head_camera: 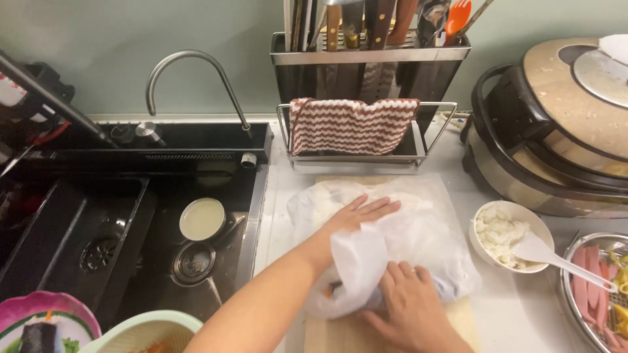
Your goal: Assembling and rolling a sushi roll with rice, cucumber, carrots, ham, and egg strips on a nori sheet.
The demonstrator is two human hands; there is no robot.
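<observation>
My left hand [358,214] lies flat, fingers apart, on a sheet of clear plastic wrap [425,229] spread over a wooden board [340,333] on the counter. My right hand [409,304] presses on the near edge of the wrap, where it is bunched up and partly folded over my left wrist. Something pale lies under the wrap; I cannot make out what. A white bowl of rice [500,232] with a white rice paddle [556,260] in it stands just right of the wrap.
A black sink [118,222] with a curved tap [190,72] and a small dish [201,219] is on the left. Behind the board are a striped cloth [352,124] on a rack and a knife holder [369,59]. A rice cooker [556,124] and a metal tray of ham strips [598,287] sit right.
</observation>
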